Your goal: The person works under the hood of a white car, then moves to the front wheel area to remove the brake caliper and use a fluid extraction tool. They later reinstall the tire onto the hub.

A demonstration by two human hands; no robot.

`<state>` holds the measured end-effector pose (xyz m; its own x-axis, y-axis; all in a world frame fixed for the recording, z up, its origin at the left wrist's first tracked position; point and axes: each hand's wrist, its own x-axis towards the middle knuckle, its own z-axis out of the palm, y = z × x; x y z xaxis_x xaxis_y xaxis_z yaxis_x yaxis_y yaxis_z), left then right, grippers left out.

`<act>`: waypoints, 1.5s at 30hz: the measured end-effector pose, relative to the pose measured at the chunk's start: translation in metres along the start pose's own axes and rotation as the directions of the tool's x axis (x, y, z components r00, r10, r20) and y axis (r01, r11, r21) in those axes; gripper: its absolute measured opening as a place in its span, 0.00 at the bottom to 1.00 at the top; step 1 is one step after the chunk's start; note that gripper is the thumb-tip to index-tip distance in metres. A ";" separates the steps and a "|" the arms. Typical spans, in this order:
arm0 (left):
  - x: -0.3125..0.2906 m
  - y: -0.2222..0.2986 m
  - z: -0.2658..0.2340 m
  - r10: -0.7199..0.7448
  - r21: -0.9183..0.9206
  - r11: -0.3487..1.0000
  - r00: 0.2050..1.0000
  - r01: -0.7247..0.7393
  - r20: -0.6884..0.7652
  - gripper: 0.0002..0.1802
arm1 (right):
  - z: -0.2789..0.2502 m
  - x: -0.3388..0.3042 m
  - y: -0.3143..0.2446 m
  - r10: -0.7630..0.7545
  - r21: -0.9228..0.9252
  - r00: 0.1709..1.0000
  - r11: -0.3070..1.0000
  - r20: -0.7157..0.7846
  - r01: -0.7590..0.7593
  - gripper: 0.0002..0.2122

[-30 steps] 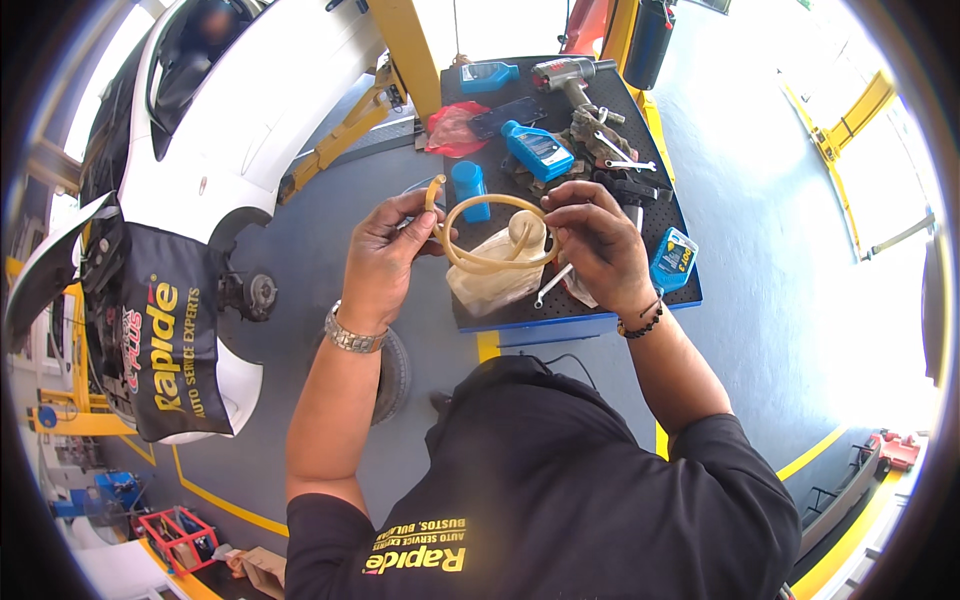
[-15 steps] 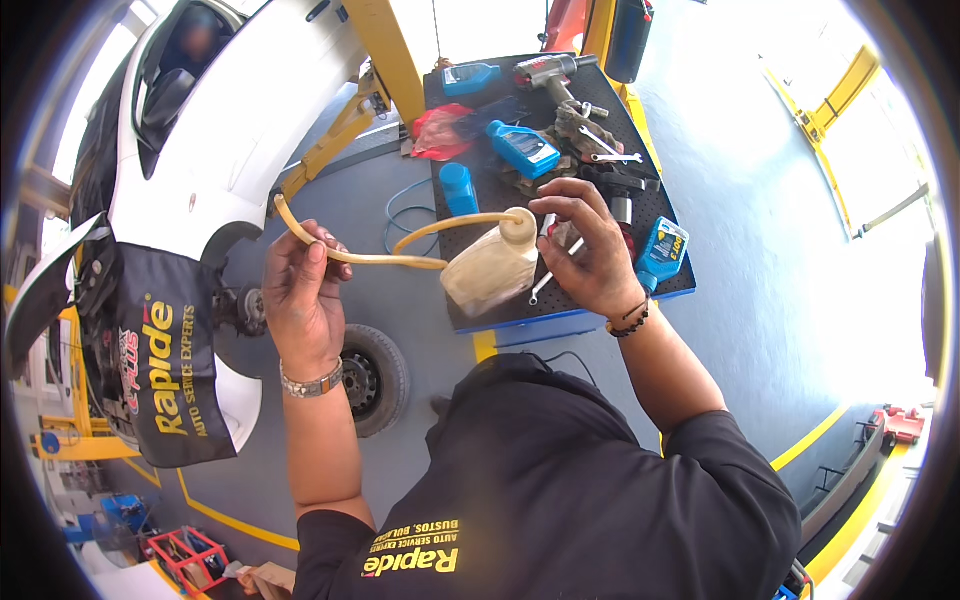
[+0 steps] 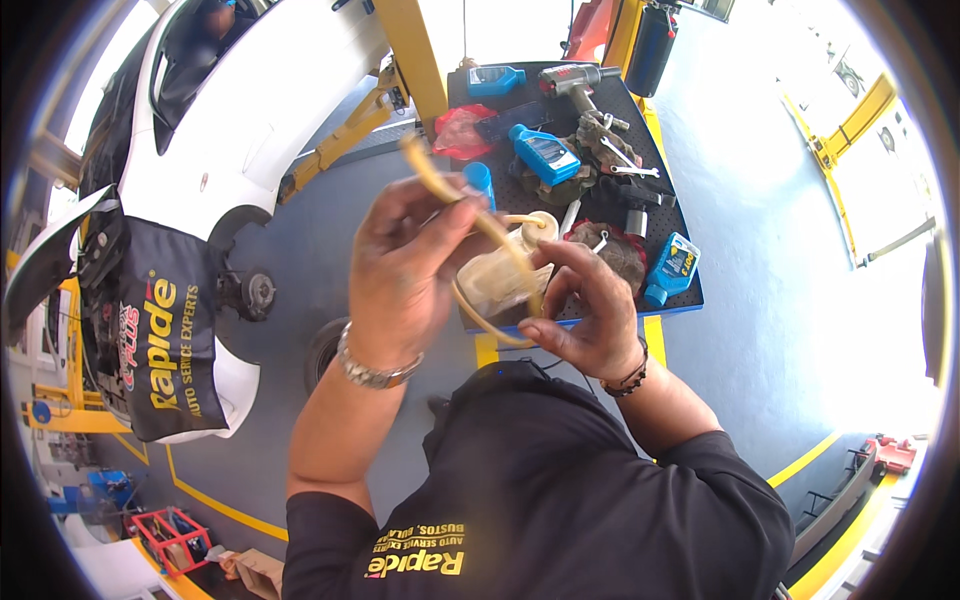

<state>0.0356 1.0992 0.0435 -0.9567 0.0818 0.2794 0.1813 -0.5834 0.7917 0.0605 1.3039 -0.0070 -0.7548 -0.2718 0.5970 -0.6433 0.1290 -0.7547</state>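
Observation:
A yellowish rubber hose (image 3: pixel 430 172) is gripped in my left hand (image 3: pixel 405 265), its free end sticking up past the fingers. From there it slants down to my right hand (image 3: pixel 590 300), whose thumb and fingers close loosely around a bend in it. Behind the hands stands a cloudy plastic bottle (image 3: pixel 485 285) at the table's near edge, partly covered by them. The hose's other end enters the bottle's round cap (image 3: pixel 541 226).
The black perforated worktable (image 3: pixel 655 130) bears an impact wrench (image 3: pixel 575 80), blue fluid bottles (image 3: pixel 545 153), spanners (image 3: pixel 635 171), and rags (image 3: pixel 462 132). At left is a white car (image 3: pixel 240 110) with a wheel hub (image 3: pixel 248 293) exposed. A loose wheel (image 3: pixel 322 355) lies behind my left forearm.
My left hand has moved right and nearer with the hose. My right hand has come down from beside the bottle's cap and taken hold of the hose, which now bends between both hands.

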 end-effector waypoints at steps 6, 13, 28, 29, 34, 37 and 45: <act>0.056 -0.029 0.027 0.122 0.576 0.795 0.980 -0.191 0.157 0.22 | -0.032 0.015 0.018 0.276 0.214 0.947 0.947 -0.166 -0.239 0.17; 0.008 -0.061 -0.029 -0.083 0.981 -0.014 0.978 -0.194 0.193 0.23 | -0.059 0.057 0.060 0.375 0.213 0.926 0.910 -0.052 -0.356 0.13; 0.052 -0.037 -0.062 -0.467 0.304 0.858 0.874 0.413 0.131 0.15 | -0.050 0.098 0.109 0.250 0.294 0.859 0.866 0.446 -0.404 0.11; 0.049 -0.038 -0.057 -0.468 0.266 0.864 0.877 0.428 0.111 0.17 | -0.045 0.095 0.104 0.336 0.222 0.855 0.868 0.396 -0.444 0.11; 0.044 -0.047 -0.037 -0.443 0.126 0.893 0.892 0.432 0.089 0.21 | -0.023 0.079 0.090 -0.244 -0.497 0.960 0.855 -0.136 0.147 0.16; 0.034 -0.056 -0.037 -0.372 0.130 0.919 0.928 0.373 -0.033 0.17 | -0.010 0.035 0.034 0.035 -0.454 0.988 0.885 -0.153 -0.102 0.14; 0.027 -0.060 -0.034 -0.419 0.050 0.905 0.906 0.422 -0.062 0.11 | 0.008 -0.027 0.026 -0.101 -0.464 0.983 0.871 0.151 0.160 0.10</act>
<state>-0.0086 1.1090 -0.0154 -0.9568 0.2683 -0.1123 -0.2283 -0.4535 0.8615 0.0651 1.3067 -0.0452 -0.6582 -0.4243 0.6219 -0.7410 0.5109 -0.4357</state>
